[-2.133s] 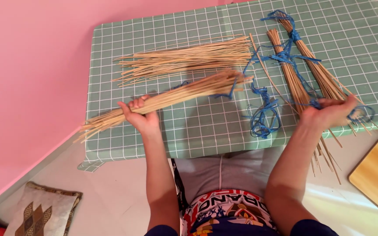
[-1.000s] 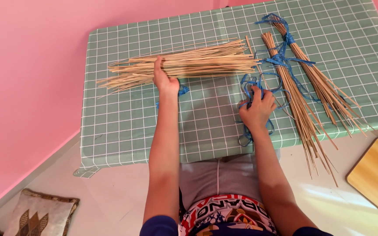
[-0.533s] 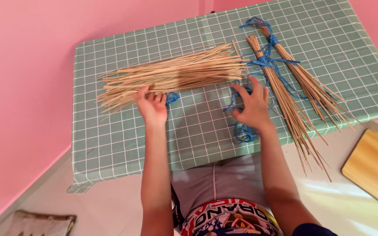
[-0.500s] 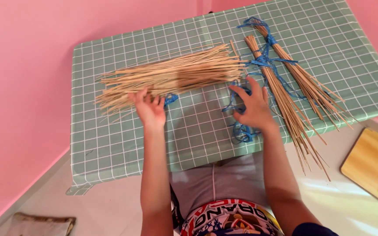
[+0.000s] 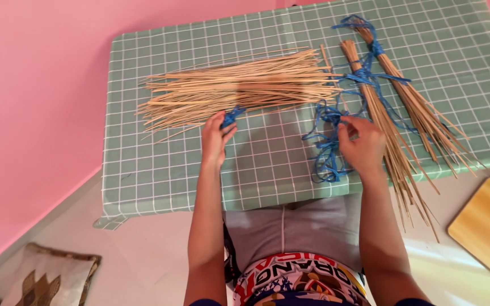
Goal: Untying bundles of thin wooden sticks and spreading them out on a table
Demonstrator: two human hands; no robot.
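Our left hand [image 5: 215, 139] pinches a small blue cord scrap [image 5: 232, 116] at the near edge of the loose stick pile [image 5: 239, 85] — thin, light, springy sticks, likely brittle; best gripped mid-bundle. Our right hand [image 5: 363, 144] closes loosely on the limp, tangled blue cord [image 5: 327, 141] beside 2 tied bundles [image 5: 392, 107]. We see no packages or labels on the checked green tabletop [image 5: 160, 170].
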